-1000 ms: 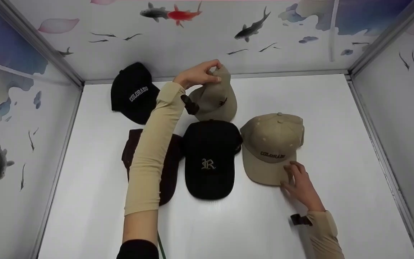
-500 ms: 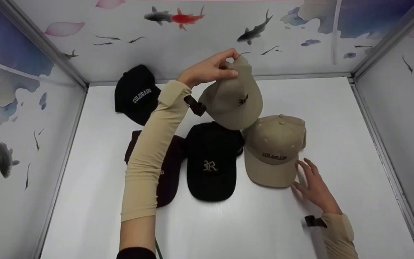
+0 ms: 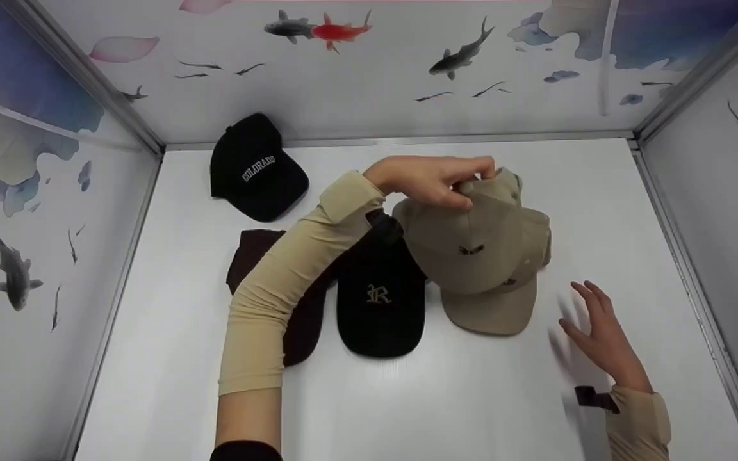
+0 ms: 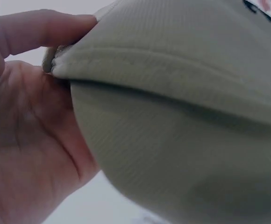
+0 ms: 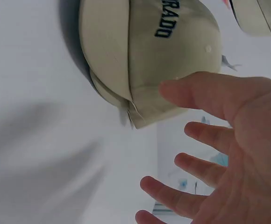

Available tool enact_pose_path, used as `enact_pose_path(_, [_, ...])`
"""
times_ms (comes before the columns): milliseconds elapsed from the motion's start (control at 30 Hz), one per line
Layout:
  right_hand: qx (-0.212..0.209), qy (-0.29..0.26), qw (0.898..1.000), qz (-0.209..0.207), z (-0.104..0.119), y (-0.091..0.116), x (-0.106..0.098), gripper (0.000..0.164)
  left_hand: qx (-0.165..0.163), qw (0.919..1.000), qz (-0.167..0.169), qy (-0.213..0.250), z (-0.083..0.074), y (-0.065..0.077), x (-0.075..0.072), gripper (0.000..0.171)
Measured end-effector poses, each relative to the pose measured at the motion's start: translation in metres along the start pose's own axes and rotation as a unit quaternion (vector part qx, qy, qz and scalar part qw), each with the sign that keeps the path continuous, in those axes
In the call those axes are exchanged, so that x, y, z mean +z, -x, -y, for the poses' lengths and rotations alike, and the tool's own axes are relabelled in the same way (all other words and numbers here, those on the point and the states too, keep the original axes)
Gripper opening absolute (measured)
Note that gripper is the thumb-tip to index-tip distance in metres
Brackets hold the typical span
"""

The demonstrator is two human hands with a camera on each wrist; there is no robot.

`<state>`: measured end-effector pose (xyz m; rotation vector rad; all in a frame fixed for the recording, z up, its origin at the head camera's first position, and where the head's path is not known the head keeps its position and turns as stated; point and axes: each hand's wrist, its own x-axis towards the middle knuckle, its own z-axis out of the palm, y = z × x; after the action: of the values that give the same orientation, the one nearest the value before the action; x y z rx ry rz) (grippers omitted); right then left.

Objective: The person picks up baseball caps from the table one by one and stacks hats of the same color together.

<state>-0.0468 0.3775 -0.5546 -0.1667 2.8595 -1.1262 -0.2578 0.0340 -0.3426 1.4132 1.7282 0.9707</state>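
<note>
My left hand (image 3: 433,179) pinches the back of a light beige cap (image 3: 465,243) with a small dark emblem, holding it over a second, tan cap (image 3: 494,314). In the left wrist view, the thumb and fingers grip the edge of the beige cap (image 4: 173,93). The tan cap lies brim toward me on the white table, its lettering mostly covered in the head view; the right wrist view shows "RADO" on that tan cap (image 5: 173,51). To its right, my right hand (image 3: 606,339) hovers with fingers spread, holding nothing. Whether the two caps touch, I cannot tell.
A black cap with an R emblem (image 3: 382,320) lies left of the tan cap. Beyond it is a dark maroon cap (image 3: 305,326), partly behind my left sleeve. A black Colorado cap (image 3: 257,169) sits at the back left. Printed walls (image 3: 369,96) enclose the white table (image 3: 446,410).
The left hand has carried the beige cap from the back of the table rightward and toward me, over the tan cap. My right hand has left the tan cap's brim, moving right.
</note>
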Motion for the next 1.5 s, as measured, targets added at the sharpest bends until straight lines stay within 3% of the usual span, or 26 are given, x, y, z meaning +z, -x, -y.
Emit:
enact_pose_path(233, [0.004, -0.019, 1.000, -0.014, -0.002, 0.006, -0.012, 0.064, -0.002, 0.9941, 0.106, 0.022, 0.007, -0.036, 0.044, 0.023])
enact_pose_path(500, [0.015, -0.016, 1.000, -0.019, -0.001, 0.009, -0.016, 0.061, -0.035, 0.9829, 0.167, 0.068, 0.044, -0.078, 0.083, 0.026])
enact_pose_path(600, [0.018, -0.024, 0.999, -0.021, -0.003, 0.011, -0.016, 0.061, -0.033, 0.9815, 0.158, 0.103, 0.060, -0.093, 0.087, 0.026])
enact_pose_path(800, [0.018, -0.044, 0.999, -0.016, -0.005, 0.013, -0.007, 0.061, -0.024, 0.9850, 0.099, 0.139, 0.088, -0.116, 0.083, 0.026])
enact_pose_path(900, [0.015, -0.052, 0.998, -0.010, -0.003, 0.013, 0.000, 0.060, -0.044, 0.9943, 0.062, 0.074, 0.095, -0.121, 0.078, 0.031])
enact_pose_path(1000, [0.006, -0.058, 0.998, -0.007, -0.001, 0.012, 0.007, 0.058, -0.079, 0.9950, 0.033, -0.051, 0.098, -0.123, 0.074, 0.036])
enact_pose_path(1067, [-0.004, -0.060, 0.998, -0.004, 0.001, 0.012, 0.012, 0.056, -0.110, 0.9823, 0.021, -0.150, 0.098, -0.123, 0.074, 0.039])
enact_pose_path(1167, [-0.012, -0.060, 0.998, 0.008, 0.004, 0.010, 0.019, 0.054, -0.168, 0.9577, 0.014, -0.233, 0.098, -0.122, 0.075, 0.042])
enact_pose_path(1233, [-0.013, -0.060, 0.998, 0.016, 0.005, 0.009, 0.023, 0.053, -0.205, 0.9430, 0.013, -0.262, 0.099, -0.121, 0.075, 0.044])
enact_pose_path(1267, [-0.014, -0.061, 0.998, 0.020, 0.005, 0.009, 0.026, 0.053, -0.220, 0.9397, 0.015, -0.262, 0.100, -0.121, 0.075, 0.044])
enact_pose_path(1367, [-0.012, -0.062, 0.998, 0.029, 0.006, 0.008, 0.032, 0.054, -0.231, 0.9427, 0.020, -0.240, 0.106, -0.119, 0.073, 0.045])
enact_pose_path(1500, [-0.010, -0.066, 0.997, 0.037, 0.007, 0.008, 0.037, 0.057, -0.223, 0.9487, 0.020, -0.224, 0.111, -0.119, 0.070, 0.043])
